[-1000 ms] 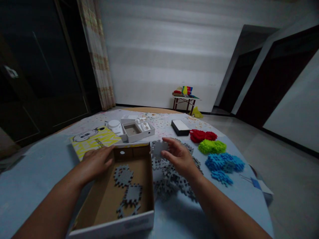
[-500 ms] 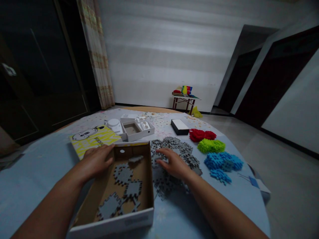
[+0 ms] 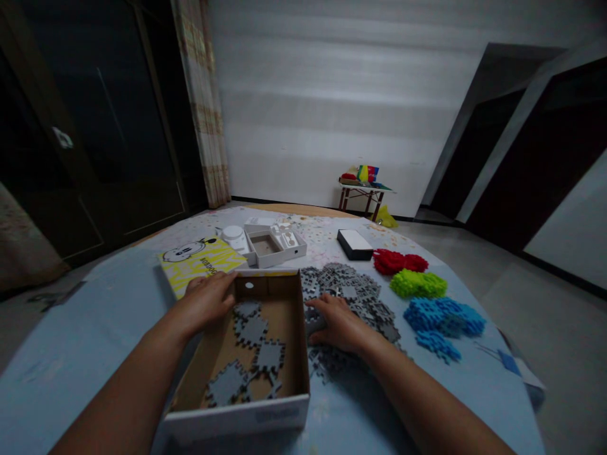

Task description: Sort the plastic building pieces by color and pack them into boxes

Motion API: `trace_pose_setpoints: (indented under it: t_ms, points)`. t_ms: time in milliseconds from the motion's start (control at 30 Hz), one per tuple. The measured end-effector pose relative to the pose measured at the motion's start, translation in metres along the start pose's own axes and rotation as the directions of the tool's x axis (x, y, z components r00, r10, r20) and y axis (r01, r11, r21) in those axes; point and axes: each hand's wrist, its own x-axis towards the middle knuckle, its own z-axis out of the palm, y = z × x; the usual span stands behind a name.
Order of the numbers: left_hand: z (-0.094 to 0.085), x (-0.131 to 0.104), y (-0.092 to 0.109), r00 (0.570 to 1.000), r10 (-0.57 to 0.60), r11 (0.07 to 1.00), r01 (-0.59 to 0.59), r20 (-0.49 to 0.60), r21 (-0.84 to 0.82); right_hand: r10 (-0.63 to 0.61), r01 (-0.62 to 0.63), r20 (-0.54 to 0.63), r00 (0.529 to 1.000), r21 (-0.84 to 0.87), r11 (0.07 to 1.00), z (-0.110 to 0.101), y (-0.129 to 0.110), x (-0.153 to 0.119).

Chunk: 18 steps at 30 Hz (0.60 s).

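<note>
An open cardboard box (image 3: 237, 420) with white outer walls lies at the front, several flat grey interlocking pieces (image 3: 253, 330) on its brown bottom. My left hand (image 3: 206, 303) is closed over the box's left wall near the far corner. Right of the box is a heap of similar grey pieces (image 3: 353, 287). My right hand (image 3: 339, 323) rests at the heap's left side, beside the box's right wall, thumb and fingers around a grey piece, partly hidden.
Behind the box lie a yellow-and-white lid (image 3: 190, 262), a white tray (image 3: 282, 253) and a black-and-white box (image 3: 355, 244). Red (image 3: 398, 261), green (image 3: 418, 284) and blue pieces (image 3: 443, 316) are piled at the right.
The view has turned a little left, so things sit further right. The piece that stood tilted at the box's far end now lies flat. My right hand has moved slightly nearer along the box's wall.
</note>
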Motion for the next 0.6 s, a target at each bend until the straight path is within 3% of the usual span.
trace_pose_setpoints:
  t_ms: [400,500,600]
  points:
    - [0.017,0.008,-0.016,0.999,0.027,0.993,-0.029,-0.018,-0.112,-0.069,0.08,-0.063,0.996,0.181,0.98,-0.015,0.009,-0.003]
    - [0.019,0.01,-0.02,0.997,0.054,0.982,-0.063,-0.056,-0.176,-0.065,0.108,-0.191,0.979,0.228,0.968,-0.022,0.017,-0.001]
    - [0.018,0.011,-0.024,0.993,0.088,0.964,-0.106,-0.081,-0.245,-0.003,0.141,-0.386,0.922,0.329,0.934,-0.033,0.015,-0.001]
